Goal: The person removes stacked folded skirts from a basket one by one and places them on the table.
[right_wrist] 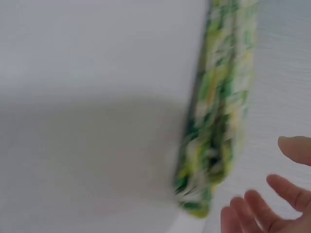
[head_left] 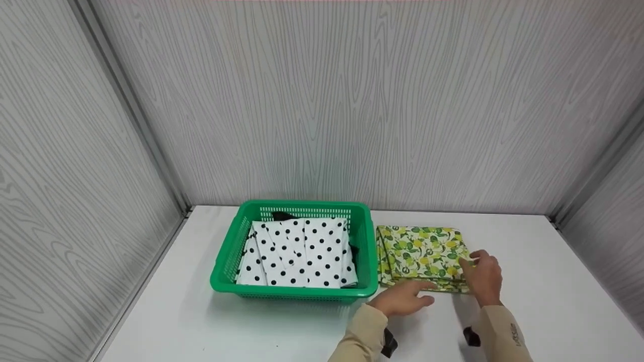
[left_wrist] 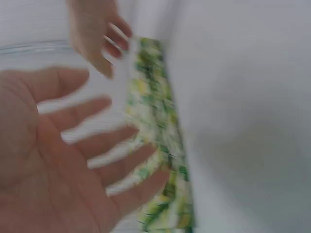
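A folded cloth (head_left: pixel 422 251) printed with lemons and green leaves lies on the white table, right of the green basket. My left hand (head_left: pixel 402 297) hovers by its near left corner, fingers spread and holding nothing; in the left wrist view the open palm (left_wrist: pixel 53 160) faces the cloth's layered edge (left_wrist: pixel 163 116). Over the near right corner is my right hand (head_left: pixel 484 275), its fingers loosely bent and apart. The right wrist view shows these fingers (right_wrist: pixel 257 208) beside the end of the folded cloth (right_wrist: pixel 214 111), with nothing between them.
The green plastic basket (head_left: pixel 370 251) stands left of the cloth, close against it. Inside lies a folded white cloth with black dots (head_left: pixel 302 254), with something black (head_left: pixel 283 216) behind it. Grey wood-grain panels (head_left: pixel 322 100) enclose the white table (head_left: pixel 166 311) at the back and sides.
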Tool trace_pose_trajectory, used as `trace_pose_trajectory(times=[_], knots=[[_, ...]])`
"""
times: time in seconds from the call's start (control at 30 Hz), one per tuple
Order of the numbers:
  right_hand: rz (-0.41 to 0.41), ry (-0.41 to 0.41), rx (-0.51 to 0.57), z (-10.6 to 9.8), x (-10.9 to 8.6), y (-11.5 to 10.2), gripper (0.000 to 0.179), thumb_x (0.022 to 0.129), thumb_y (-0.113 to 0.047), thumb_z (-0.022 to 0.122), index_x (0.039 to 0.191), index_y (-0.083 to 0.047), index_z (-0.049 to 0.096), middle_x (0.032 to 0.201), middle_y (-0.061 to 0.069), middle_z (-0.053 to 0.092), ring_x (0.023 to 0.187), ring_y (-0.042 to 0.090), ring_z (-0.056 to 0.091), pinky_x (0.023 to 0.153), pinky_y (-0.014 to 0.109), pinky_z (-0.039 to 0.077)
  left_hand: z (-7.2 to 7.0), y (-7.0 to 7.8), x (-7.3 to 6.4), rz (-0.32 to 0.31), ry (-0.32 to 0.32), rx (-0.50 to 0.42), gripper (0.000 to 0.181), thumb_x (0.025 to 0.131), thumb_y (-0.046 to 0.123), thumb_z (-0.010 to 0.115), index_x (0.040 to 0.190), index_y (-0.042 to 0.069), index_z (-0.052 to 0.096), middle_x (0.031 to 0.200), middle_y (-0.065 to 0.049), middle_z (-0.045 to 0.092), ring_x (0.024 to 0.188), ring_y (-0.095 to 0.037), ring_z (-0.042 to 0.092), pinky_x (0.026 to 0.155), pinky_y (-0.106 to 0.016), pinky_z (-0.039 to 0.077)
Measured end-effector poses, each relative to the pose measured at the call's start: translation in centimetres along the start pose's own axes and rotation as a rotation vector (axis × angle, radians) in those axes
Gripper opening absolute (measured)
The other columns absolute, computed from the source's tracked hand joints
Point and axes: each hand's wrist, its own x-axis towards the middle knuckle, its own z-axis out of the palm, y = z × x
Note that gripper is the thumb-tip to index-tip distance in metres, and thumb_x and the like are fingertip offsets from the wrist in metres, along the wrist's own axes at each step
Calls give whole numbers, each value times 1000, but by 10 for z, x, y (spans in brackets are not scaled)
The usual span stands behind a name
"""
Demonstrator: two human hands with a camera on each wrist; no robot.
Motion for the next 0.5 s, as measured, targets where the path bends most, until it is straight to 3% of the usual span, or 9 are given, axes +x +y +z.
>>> trace_pose_trajectory(times=[0.07,0.1,0.23,0.33,0.5], knots=[[-18,-21,62,-1,3,-11,32,88,-20,58,104,8,56,99,28,55,87,36,54,70,45,44,-13,7,-4,59,-22,-94,33,95,28,48,126,20,56,121,11,55,105,-5,53,84,-24,44],[-18,-39,84,-1,4,-16,31,88,-20,58,103,7,57,99,26,57,87,35,55,68,43,45,-19,9,-7,81,3,-116,32,95,28,48,125,21,57,120,13,56,105,-3,53,83,-23,44],[-38,-97,144,-1,5,-35,31,88,-22,58,104,5,58,102,25,58,89,33,56,69,41,47,-43,11,-21,137,172,-119,29,96,28,46,121,23,60,117,12,57,100,-2,53,81,-23,45],[-81,-133,166,-1,4,-47,34,89,-22,58,108,6,58,105,25,58,94,35,56,74,44,47,-60,6,-30,153,270,-81,28,97,27,46,120,21,60,118,8,56,101,-5,52,84,-25,43],[-155,-155,186,5,2,-63,31,88,-21,60,108,4,60,104,21,60,96,34,57,76,45,47,-82,-5,-43,119,344,-69,27,96,24,47,119,19,60,123,5,53,116,-13,45,94,-31,38]])
